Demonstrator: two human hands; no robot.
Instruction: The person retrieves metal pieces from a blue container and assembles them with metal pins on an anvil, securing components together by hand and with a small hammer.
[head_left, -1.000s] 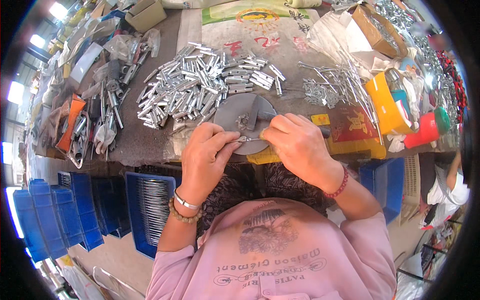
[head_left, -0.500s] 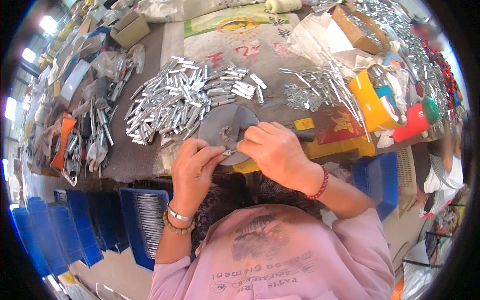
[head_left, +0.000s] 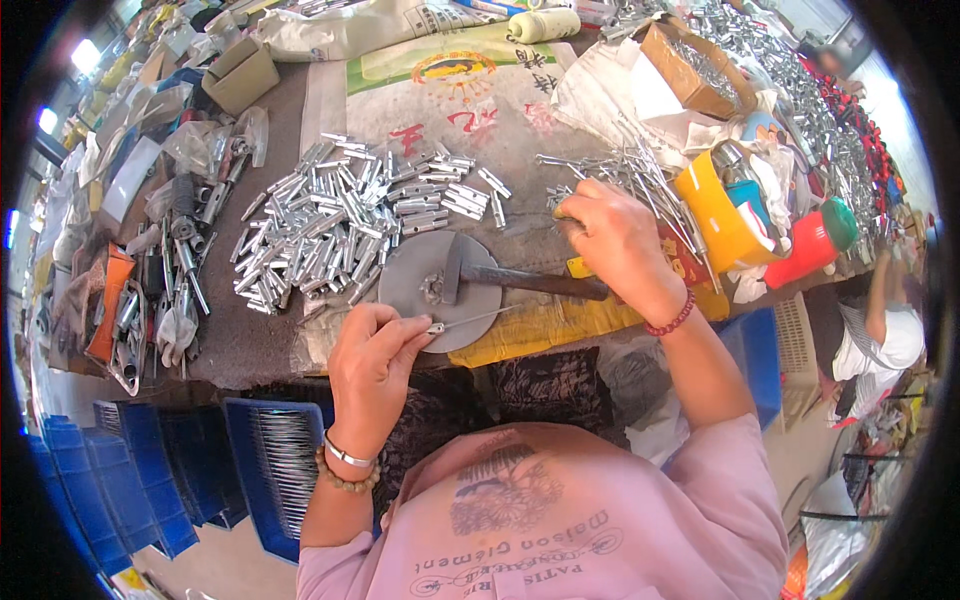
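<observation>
The left hand is nearest, wrist bent, its fingers pinching a thin metal pin on the round grey disc. Farther out, the right hand curls loosely over scattered rods on the table, beside the hammer

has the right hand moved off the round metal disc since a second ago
Yes. The right hand has left the round metal disc and swung out to the right, toward the thin rods; the left hand stays at the disc.

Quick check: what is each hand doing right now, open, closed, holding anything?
Left hand: closed, pinching a thin metal pin at the round metal disc.
Right hand: closed over loose metal rods; grip unclear.
</observation>
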